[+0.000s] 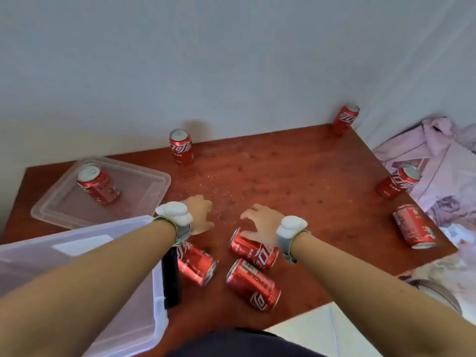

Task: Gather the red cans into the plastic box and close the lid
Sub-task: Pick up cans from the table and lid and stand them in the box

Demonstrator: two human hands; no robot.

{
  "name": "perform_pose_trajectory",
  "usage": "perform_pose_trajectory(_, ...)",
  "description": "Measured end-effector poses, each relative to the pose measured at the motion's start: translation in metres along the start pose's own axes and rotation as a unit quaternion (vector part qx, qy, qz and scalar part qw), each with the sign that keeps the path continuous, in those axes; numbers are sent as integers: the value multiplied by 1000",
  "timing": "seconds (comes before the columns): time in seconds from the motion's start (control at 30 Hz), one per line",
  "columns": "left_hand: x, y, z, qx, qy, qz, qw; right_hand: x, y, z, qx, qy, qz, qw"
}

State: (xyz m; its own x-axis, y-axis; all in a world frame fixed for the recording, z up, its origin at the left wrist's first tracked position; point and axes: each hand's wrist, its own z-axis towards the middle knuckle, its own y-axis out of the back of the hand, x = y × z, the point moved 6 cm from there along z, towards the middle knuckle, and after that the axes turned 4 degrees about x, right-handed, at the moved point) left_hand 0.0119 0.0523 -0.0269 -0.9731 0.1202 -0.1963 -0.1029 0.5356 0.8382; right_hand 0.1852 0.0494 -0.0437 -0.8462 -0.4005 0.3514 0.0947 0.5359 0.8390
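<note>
Both hands reach over cans lying on the red bench.

Nearest, the open plastic box (108,256) overhangs the bench's near left edge. Three red cans (253,284) lie toppled there; right hand (260,224) rests on one, fingers spread, left hand (199,213) curled loosely, empty. Farther off, one can (96,182) stands on the lid (144,181).

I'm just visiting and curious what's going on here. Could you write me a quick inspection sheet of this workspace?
Surface: reddish wooden table, speckled with small crumbs or droplets.
Job's things: eight red cans, four upright, four lying; one upright can stands on the lid; plastic box at near left.
Clutter: black object beside the box.
Hands: left hand hovering empty; right hand reaching onto a lying can.
Cables: nothing seen.
Surroundings: pale wall; lilac cloth at right.
</note>
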Motion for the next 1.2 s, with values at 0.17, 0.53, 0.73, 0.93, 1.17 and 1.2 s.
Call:
perform_pose_trajectory(0.17,-21,-51,-17,141,-37,114,983,-17,-57,-19,8,-15,107,994)
perform_pose_trajectory(0.53,-11,-80,-16,263,5,233,936,-51,-70,-5,28,-78,219,972)
perform_pose_trajectory(0.73,-18,-38,-31,-30,58,-76,995,-72,-69,12,59,-119,433,892)
perform_pose_trajectory(0.93,-3,13,-96,-263,69,-473,838,-68,-56,23,137,-220,547,796)
perform_pose_trajectory(1.17,84,17,-175,-158,124,-533,822,40,16,19,48,-45,514,855)
perform_pose_trajectory(1.2,104,14,-190,-146,144,-517,831,71,30,17,16,17,446,895)
